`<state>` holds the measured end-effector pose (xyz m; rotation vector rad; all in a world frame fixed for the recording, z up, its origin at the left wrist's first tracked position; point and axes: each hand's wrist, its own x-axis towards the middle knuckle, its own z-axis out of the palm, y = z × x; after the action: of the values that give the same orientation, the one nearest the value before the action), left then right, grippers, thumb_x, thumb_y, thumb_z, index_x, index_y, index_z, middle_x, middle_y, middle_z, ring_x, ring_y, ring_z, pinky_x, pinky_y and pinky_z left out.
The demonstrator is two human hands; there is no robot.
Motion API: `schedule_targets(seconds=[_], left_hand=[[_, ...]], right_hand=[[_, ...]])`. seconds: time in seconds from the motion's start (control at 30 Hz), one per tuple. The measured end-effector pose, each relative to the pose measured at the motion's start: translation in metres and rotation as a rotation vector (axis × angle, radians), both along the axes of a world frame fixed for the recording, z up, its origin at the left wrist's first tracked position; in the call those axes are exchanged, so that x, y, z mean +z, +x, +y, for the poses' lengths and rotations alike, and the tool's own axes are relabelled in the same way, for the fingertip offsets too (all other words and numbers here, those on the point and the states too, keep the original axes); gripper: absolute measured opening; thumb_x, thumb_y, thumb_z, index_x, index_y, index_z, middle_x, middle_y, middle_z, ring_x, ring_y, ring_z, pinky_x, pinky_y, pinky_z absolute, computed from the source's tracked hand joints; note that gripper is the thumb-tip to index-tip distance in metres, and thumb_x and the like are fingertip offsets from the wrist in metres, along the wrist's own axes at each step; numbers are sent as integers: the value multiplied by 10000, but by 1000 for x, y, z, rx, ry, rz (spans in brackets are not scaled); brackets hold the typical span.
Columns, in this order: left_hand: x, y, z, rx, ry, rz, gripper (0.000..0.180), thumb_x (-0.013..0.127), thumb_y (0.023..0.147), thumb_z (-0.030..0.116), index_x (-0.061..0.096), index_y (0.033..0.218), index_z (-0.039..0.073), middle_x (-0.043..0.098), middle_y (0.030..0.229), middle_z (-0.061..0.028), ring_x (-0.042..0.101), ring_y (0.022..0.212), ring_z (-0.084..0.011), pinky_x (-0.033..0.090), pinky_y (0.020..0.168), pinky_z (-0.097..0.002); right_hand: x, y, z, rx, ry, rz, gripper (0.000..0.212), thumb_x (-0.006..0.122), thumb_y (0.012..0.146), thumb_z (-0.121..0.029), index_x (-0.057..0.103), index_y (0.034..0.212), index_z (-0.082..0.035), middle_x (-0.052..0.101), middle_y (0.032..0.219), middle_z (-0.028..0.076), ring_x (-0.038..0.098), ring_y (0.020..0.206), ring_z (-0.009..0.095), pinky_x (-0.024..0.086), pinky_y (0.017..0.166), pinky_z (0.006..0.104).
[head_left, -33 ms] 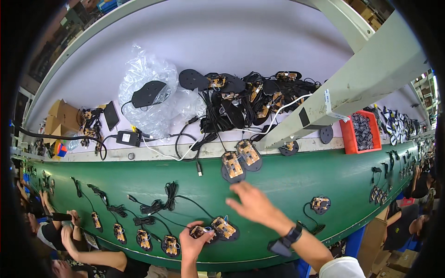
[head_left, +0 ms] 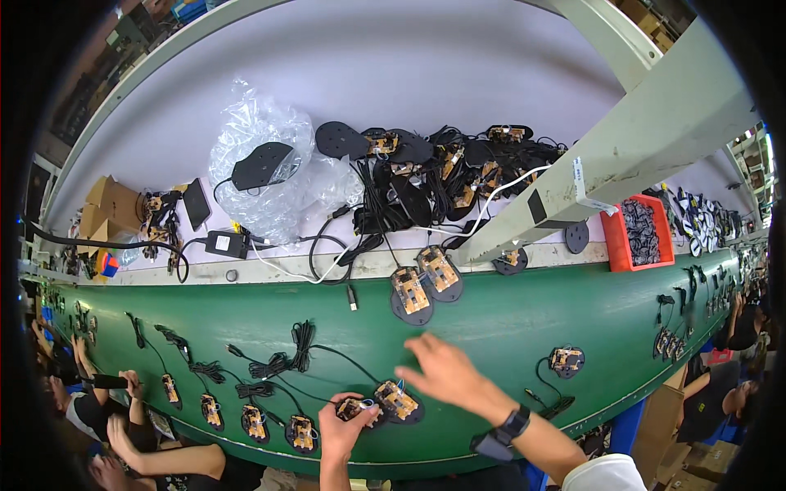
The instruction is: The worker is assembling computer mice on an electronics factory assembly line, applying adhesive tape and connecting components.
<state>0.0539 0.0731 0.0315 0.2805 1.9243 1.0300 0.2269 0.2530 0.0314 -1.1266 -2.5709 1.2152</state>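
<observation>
Near the front edge of the green belt, my left hand grips a computer mouse base with a tan circuit board. My fingers and thumb cover part of it. Touching it on the right, another mouse base with its board lies on the belt. A black cable runs from these bases to coiled bundles at the left. My right hand, holding nothing, hovers over the belt with its fingers apart. Just beyond it, two mouse bases rest side by side at the belt's far edge.
More mouse bases with cables line the belt at left; a single one lies right. Behind the belt, a shelf holds a heap of cabled boards, a plastic bag and a red bin. A grey post slants across. Co-workers flank me.
My right hand has drawn back slightly toward me, away from the two far bases. My left hand keeps its grip. A co-worker's hands at the left have shifted a little.
</observation>
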Motion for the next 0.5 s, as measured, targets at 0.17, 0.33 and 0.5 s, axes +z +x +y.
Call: schedule_targets(seconds=[0.17,0.33,0.5], left_hand=[[-1,20,1,-111,99,62,357,887,748,-52,681,1038,-16,608,1343,-173,652,1134,-191,599,877,-315],[-1,34,6,-137,128,-202,365,930,693,-27,712,982,18,530,1478,-148,606,1254,-255,555,1023,-377],[7,34,8,-376,177,-75,389,965,626,38,753,952,67,574,1161,-85,563,1187,-261,469,1027,-402]], right_hand=[[9,6,-56,82,19,-142,655,847,822,-181,505,1344,17,626,1127,263,688,950,461,587,837,506],[-36,28,-65,-114,-374,71,480,846,782,-104,590,1170,14,649,918,171,704,806,320,583,726,427],[-35,33,-68,-113,-697,477,223,788,844,-35,679,1036,-2,685,958,117,698,870,243,576,784,358]])
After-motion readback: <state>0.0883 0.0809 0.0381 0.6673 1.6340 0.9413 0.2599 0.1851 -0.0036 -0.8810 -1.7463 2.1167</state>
